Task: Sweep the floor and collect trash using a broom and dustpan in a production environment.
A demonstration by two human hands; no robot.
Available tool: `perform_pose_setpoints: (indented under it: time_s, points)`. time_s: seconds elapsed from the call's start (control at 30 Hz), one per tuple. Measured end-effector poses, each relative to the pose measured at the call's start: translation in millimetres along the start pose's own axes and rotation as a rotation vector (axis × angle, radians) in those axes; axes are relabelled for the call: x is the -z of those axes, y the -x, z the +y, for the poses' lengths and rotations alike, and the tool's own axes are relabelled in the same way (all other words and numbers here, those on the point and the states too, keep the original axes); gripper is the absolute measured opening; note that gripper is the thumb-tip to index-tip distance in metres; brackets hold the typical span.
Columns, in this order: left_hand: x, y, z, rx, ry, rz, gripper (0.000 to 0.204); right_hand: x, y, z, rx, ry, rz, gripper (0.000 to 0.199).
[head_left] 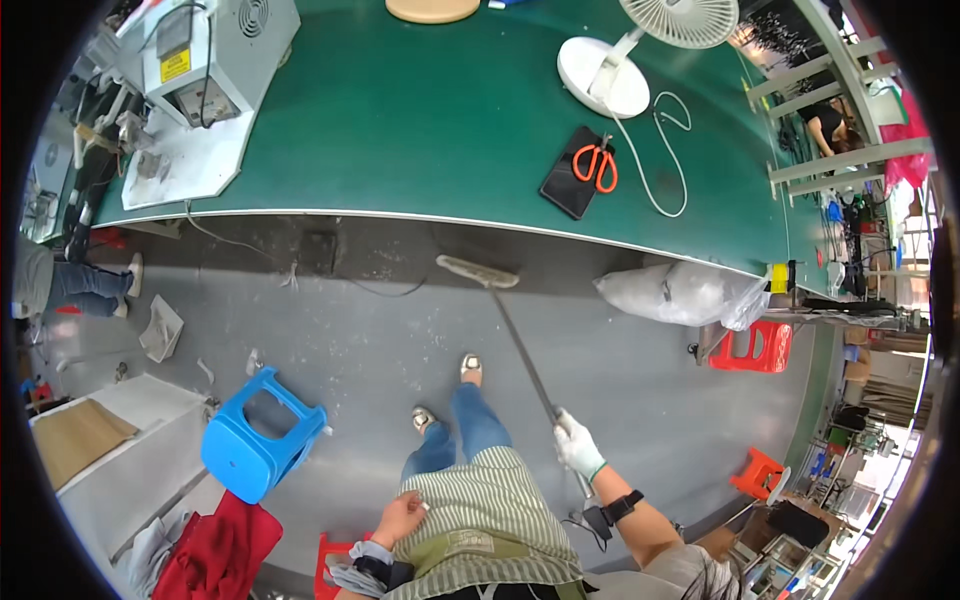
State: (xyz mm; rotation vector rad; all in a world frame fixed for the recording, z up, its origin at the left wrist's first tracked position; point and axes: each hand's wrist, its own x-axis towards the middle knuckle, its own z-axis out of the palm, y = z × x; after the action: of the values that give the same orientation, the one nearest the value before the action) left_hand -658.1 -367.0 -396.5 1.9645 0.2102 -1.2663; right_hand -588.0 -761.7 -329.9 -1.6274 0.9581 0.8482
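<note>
Nearest, a striped apron (490,505) covers the person's lap, and the left hand (402,518) hangs bare and half curled in front of it; I can't tell whether its fingers pinch anything. Out to the other side, the right hand (577,447), in a white glove, is wrapped closely round the shaft of a long-handled broom or mop (522,350). The shaft slants forward and leftward, past the person's two shoes, to a narrow pale head (478,271) near the front edge of the workbench. Whether that head is bristle or cloth is too small to make out. White specks dot the grey floor (620,390) around it.

Over on the left, red cloth (225,550) is heaped just beside a blue plastic stool (262,435). Right of the broom or mop's head, a bulging translucent plastic bag (650,293) sits by the bench edge, close to a red stool (770,347).

On the green-topped workbench (400,110), orange-handled scissors (596,168) lie across a flat black tablet-like slab (565,185). Farther back stands a white electric fan (625,90), its cord looping beside it, and at the left end a grey boxy machine (225,55).
</note>
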Motion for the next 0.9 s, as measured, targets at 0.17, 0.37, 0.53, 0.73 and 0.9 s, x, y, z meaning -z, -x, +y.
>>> perform_pose_setpoints:
  time_s: [0.17, 0.37, 0.53, 0.73, 0.9]
  points:
    - [96.3, -38.5, 214.9, -0.63, -0.291, 0.391, 0.049, 37.8, -57.9, -11.2, 0.243, -0.086, 0.2, 0.041]
    - [134.5, -102.5, 463.7, -1.009, -0.541, 0.633, 0.057, 94.6, -79.6, -33.9, 0.152, -0.363, 0.151, 0.047]
    - [103.8, -200.4, 586.7, -1.195, -0.636, 0.616, 0.062, 133.2, -98.9, -9.1, 0.075, -0.145, 0.184, 0.049]
    - [94.0, -273.4, 653.2, -1.005, -0.88, 0.59, 0.069, 164.8, -122.2, 60.6, 0.018, 0.276, 0.102, 0.055]
    - [93.6, -255.1, 658.0, -0.882, -0.95, 0.52, 0.07, 160.3, -85.4, 23.5, -0.009, 0.359, 0.074, 0.059]
